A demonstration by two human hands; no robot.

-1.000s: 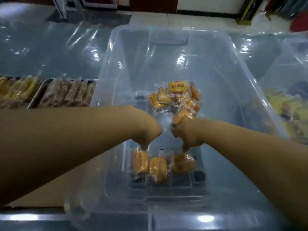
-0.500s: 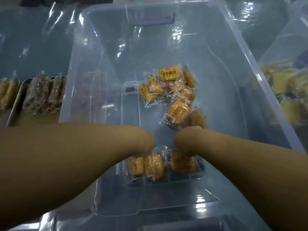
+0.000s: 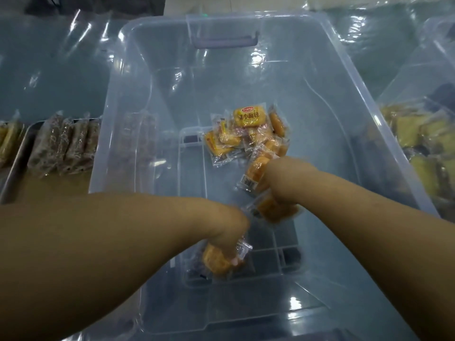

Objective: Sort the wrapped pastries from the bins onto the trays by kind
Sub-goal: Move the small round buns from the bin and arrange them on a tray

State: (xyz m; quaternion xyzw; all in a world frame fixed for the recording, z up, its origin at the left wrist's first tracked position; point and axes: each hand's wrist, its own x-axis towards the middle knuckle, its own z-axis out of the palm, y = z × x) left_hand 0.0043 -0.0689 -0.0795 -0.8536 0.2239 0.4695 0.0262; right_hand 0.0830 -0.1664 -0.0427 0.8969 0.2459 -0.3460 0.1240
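Observation:
Both my hands are down inside a clear plastic bin (image 3: 138, 99). My left hand (image 3: 230, 232) grips a wrapped golden bun (image 3: 216, 263) near the bin's front. My right hand (image 3: 280, 183) grips wrapped golden buns (image 3: 273, 210), one sticking out above it with a barcode showing. A small pile of wrapped yellow buns (image 3: 246, 134) lies on the bin floor just beyond my right hand. On the left, a metal tray (image 3: 14, 168) carries a row of wrapped brown pastries (image 3: 66, 143).
A second clear bin (image 3: 423, 134) with wrapped yellow cakes stands at the right. More yellow wrapped pastries (image 3: 7, 141) lie at the far left edge. Shiny plastic sheeting (image 3: 49, 70) covers the blue table behind the bins.
The three buns that lay at the bin's front are now lifted in my hands. My left hand drew back toward me; my right hand moved up toward the pile. The view tilted downward.

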